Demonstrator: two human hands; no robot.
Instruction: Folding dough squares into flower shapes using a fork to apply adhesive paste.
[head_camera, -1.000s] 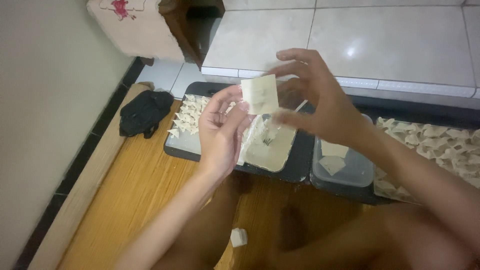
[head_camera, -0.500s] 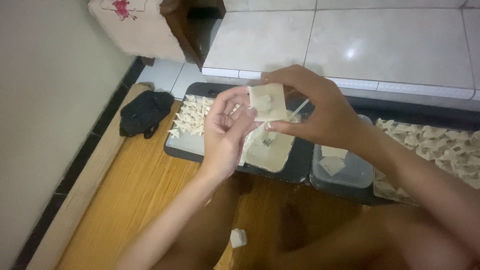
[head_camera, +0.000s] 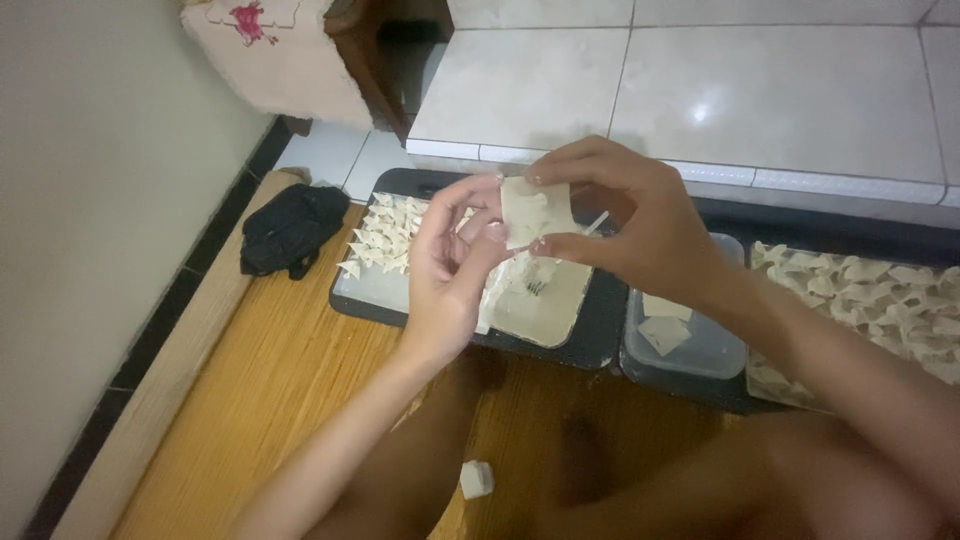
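Overhead, pale wrapper between hands

One head-worn view only, looking steeply down and forward from above the seated person's lap. Close range: both hands sit mid-frame, with the dark tray just beyond them. Wood floor near, tiled step far, wall at left. No second view to overlap.
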